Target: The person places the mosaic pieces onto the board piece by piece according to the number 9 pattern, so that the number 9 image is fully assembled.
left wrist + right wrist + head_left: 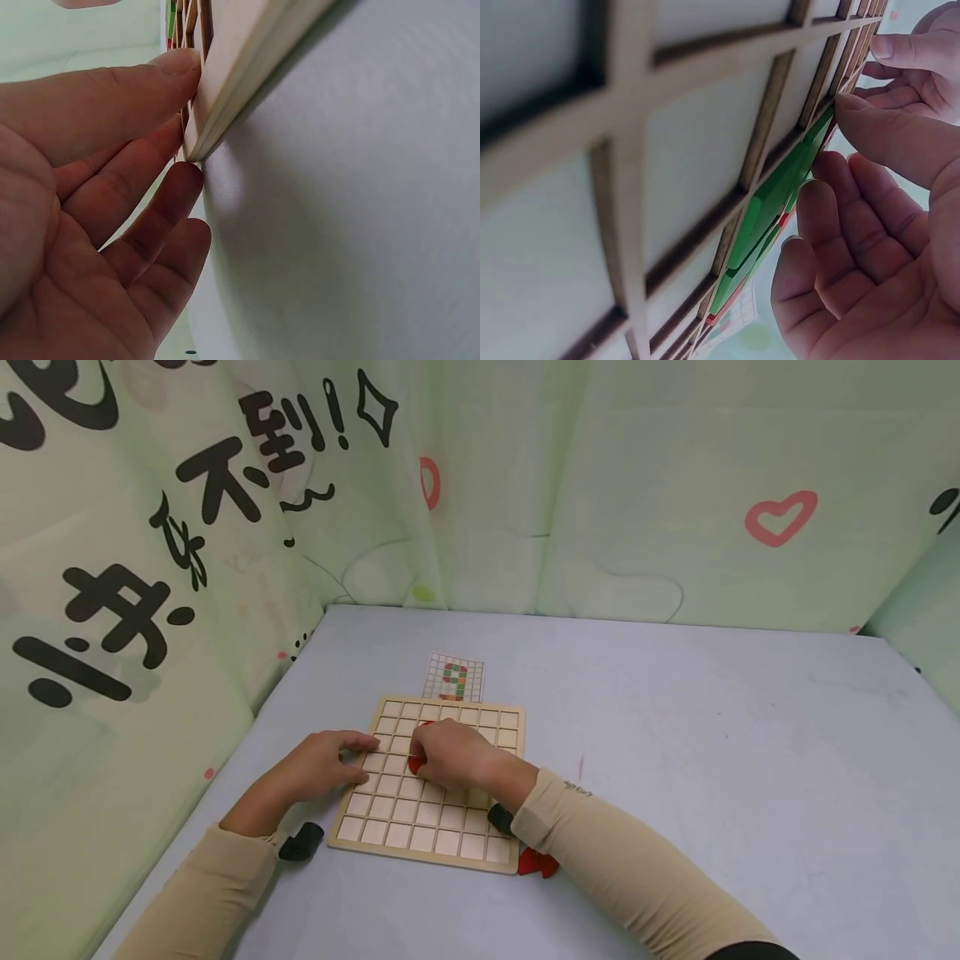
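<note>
A pale wooden grid board (pixel 360 827) lies on the table. My right hand (pixel 453 752) is over its upper middle, thumb and index finger pinching a small red piece (pixel 415 764) at the board's surface. In the right wrist view, green pieces (pixel 761 214) with red ones among them sit in cells beside the fingers; from the head view the hand hides most of them. At the board's left edge rests my left hand (pixel 322 766), thumb and fingertips touching the frame. The left wrist view shows its thumb (pixel 161 75) against the rim, the other fingers spread loosely.
Behind the board lies a printed grid card (pixel 475 681) with a red and green figure. More red pieces (pixel 537 862) lie by the board's near right corner, partly under the right sleeve (pixel 630 852). A patterned curtain (pixel 637 485) stands around the white table (pixel 712 735).
</note>
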The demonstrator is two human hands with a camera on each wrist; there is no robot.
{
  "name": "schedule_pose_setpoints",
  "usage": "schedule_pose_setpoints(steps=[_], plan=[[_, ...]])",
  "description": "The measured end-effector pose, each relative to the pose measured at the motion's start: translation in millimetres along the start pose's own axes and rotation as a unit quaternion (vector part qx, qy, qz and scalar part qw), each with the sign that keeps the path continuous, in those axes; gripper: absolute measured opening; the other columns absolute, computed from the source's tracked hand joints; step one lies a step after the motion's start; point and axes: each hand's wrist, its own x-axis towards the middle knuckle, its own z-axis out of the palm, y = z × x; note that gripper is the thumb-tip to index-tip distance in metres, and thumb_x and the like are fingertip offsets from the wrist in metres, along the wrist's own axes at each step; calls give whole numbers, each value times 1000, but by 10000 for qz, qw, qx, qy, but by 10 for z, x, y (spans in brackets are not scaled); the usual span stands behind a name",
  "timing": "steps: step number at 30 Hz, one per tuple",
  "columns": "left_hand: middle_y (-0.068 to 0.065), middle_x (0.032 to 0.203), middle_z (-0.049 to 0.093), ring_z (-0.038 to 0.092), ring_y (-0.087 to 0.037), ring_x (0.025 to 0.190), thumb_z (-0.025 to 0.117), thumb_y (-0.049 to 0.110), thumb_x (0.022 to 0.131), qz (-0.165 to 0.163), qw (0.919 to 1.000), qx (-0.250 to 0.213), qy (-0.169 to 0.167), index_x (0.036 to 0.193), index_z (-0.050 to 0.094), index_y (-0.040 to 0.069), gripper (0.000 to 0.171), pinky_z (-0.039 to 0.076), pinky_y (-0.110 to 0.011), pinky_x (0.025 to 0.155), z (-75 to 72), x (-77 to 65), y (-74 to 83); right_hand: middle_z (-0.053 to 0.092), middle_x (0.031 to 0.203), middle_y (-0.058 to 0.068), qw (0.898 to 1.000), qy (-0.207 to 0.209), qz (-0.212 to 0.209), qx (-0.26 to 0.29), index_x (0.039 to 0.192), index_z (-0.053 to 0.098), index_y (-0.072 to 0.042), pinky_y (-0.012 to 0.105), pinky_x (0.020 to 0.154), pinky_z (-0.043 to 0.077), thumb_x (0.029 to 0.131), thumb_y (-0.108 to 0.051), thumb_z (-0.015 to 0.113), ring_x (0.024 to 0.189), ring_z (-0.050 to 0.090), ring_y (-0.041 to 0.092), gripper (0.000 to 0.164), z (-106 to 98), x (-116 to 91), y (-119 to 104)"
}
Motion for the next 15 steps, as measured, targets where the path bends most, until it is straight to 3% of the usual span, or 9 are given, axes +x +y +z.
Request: schedule_pose_setpoints(steps=[15], plan=[[-12, 134, 62, 47, -35, 132, 75, 11, 89, -42, 10000, 30, 19, 134, 63, 4, 47, 40, -52, 104, 12, 10, -18, 65, 91, -2, 10000, 26, 54, 64, 102, 67, -10, 27, 70, 48, 95, -16, 69, 76, 56, 12, 9, -6, 6, 8]])
